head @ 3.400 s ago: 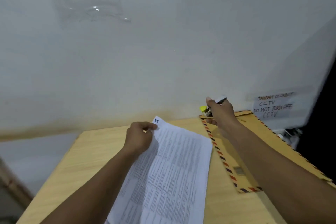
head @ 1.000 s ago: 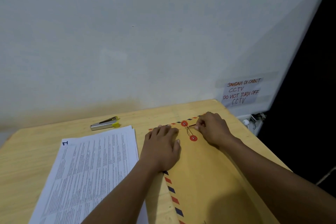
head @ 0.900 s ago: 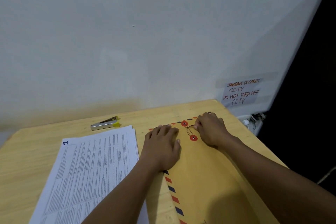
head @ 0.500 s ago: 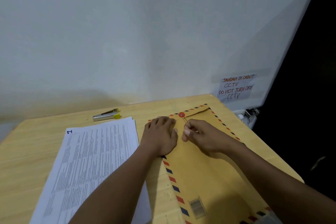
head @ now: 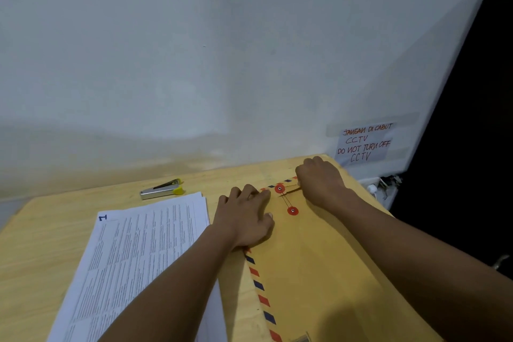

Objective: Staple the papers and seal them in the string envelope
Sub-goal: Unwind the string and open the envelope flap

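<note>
A brown string envelope (head: 313, 272) with a red-and-blue striped border lies on the wooden table (head: 50, 233), flap folded down. Two red discs, the upper (head: 279, 188) and the lower (head: 292, 211), are joined by a thin string. My left hand (head: 245, 219) presses flat on the envelope's left side, fingers spread. My right hand (head: 320, 182) is at the flap's top edge, fingers pinched on the string beside the upper disc. A stack of printed papers (head: 133, 261) lies to the left of the envelope. A silver stapler with a yellow tip (head: 162, 189) rests behind the papers.
A white wall rises directly behind the table. A taped handwritten note (head: 363, 143) hangs at the right. A socket with plugs (head: 384, 186) sits past the table's right edge, beside a dark panel (head: 472, 119).
My right hand moved from the envelope's middle up to the flap edge with the string. The flap, open half a second ago, now lies folded down. The left hand stayed pressing.
</note>
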Available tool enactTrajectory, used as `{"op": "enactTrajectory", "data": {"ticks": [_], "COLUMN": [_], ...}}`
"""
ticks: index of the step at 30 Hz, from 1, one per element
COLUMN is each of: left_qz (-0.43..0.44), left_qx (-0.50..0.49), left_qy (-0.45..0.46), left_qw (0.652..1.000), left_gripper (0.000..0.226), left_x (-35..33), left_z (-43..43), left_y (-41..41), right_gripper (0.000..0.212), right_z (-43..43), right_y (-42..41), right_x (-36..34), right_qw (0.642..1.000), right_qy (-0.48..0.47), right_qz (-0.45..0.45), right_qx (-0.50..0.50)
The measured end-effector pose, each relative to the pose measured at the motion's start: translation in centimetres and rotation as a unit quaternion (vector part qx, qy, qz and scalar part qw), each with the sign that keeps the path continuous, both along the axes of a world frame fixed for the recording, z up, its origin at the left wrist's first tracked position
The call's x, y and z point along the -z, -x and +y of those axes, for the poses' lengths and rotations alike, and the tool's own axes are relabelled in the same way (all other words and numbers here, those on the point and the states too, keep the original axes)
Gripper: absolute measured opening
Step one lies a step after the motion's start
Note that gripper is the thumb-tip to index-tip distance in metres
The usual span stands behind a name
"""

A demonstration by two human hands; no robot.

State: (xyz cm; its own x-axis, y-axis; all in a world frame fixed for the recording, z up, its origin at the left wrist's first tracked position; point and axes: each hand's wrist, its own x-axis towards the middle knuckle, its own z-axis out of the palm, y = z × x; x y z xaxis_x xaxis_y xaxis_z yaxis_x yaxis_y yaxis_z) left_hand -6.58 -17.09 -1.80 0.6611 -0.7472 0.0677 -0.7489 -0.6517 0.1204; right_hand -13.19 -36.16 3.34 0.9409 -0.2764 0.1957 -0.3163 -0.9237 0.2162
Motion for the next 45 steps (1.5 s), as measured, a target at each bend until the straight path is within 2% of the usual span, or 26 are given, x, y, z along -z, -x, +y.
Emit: {"op": "enactTrajectory", "data": {"ticks": [4,8,11,15,19,22,25,29,32,37,42,45], "left_qz": [0.016,0.012,0.017,0.024,0.031,0.033,0.035,0.039,0.045,0.043,0.047,0.05], "left_qx": [-0.003,0.0,0.001,0.002,0.002,0.005,0.006,0.006,0.006,0.0,-0.004,-0.009], "left_qy": [0.034,0.059,0.064,0.068,0.066,0.064,0.061,0.058,0.059,0.055,0.051,0.042], "left_qw": [0.999,0.998,0.998,0.997,0.997,0.997,0.998,0.998,0.997,0.998,0.998,0.998], "left_gripper": [0.064,0.066,0.065,0.066,0.067,0.067,0.066,0.065,0.066,0.064,0.061,0.062], "left_x": [0.5,1.1,1.1,1.1,1.0,1.1,1.1,0.9,0.8,0.6,0.1,0.2], "left_z": [0.2,0.4,0.3,0.3,0.3,0.3,0.3,0.2,0.2,0.2,0.2,0.3], "left_y": [-0.8,-1.2,-1.3,-1.3,-1.5,-1.5,-1.6,-1.6,-1.8,-1.9,-1.5,-1.4], "right_gripper": [0.022,0.016,0.022,0.024,0.018,0.013,0.017,0.018,0.018,0.017,0.016,0.016], "right_z": [-0.5,-2.0,-3.1,-3.6,-3.9,-4.2,-4.0,-3.0,-1.4,1.4,2.6,1.9], "right_y": [-2.5,-4.4,-4.6,-4.9,-4.9,-4.8,-5.0,-6.0,-6.8,-5.5,-0.7,2.7], "right_x": [-0.4,0.1,-0.4,-1.1,-1.6,-2.1,-1.8,-0.6,-0.6,-0.9,-1.0,-1.0], "right_qw": [0.994,0.989,0.988,0.987,0.976,0.963,0.968,0.97,0.951,0.911,0.881,0.88], "right_qy": [0.095,0.092,0.046,-0.012,-0.141,-0.196,-0.201,-0.227,-0.292,-0.388,-0.435,-0.419], "right_qz": [0.024,0.011,0.025,0.09,0.143,0.168,0.133,0.043,0.001,0.011,0.105,0.193], "right_qx": [-0.048,-0.116,-0.145,-0.13,-0.089,-0.078,-0.069,-0.074,-0.104,-0.139,-0.153,-0.11]}}
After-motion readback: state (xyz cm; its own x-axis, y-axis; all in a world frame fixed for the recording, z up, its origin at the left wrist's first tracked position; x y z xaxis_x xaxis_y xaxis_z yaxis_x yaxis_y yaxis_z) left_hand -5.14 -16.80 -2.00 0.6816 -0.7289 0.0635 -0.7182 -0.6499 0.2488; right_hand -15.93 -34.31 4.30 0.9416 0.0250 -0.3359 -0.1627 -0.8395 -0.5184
